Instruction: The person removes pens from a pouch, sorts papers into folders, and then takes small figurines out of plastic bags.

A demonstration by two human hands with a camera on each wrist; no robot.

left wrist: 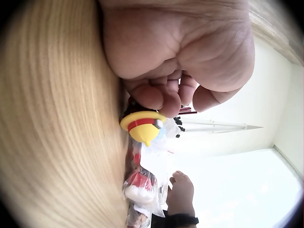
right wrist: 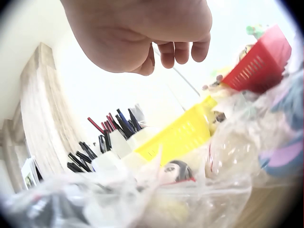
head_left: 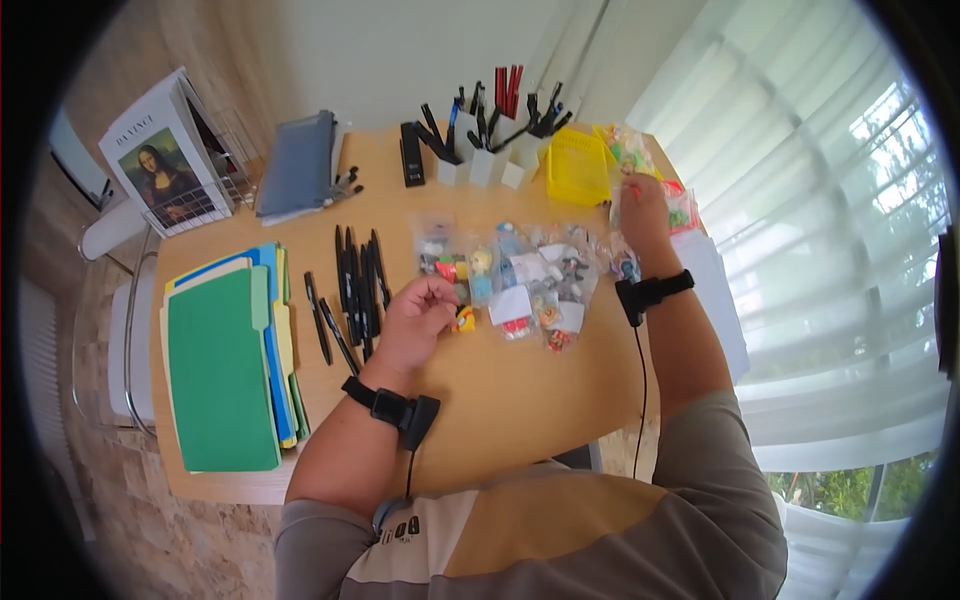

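My left hand [head_left: 420, 315] rests on its side on the table with fingers loosely curled. Right at its fingertips lies a small toy figure with a yellow hat [left wrist: 145, 126] and red band; the hand partly hides the rest of it. Clear plastic bags of small toy figures [head_left: 520, 275] are spread just beyond. My right hand [head_left: 643, 212] hovers past the bags at the right, its fingers [right wrist: 181, 52] bent downward with nothing between them. Below and beyond it stand a yellow basket [right wrist: 178, 135] and a red basket [right wrist: 259, 64] with toys in it.
Black pens [head_left: 358, 280] lie left of my left hand, beside stacked folders [head_left: 220, 370]. White holders [head_left: 485, 165] full of pens stand at the back near a black stapler [head_left: 412, 155]. A wire rack [head_left: 195, 200] holds a magazine. White paper [head_left: 710, 290] lies under my right forearm.
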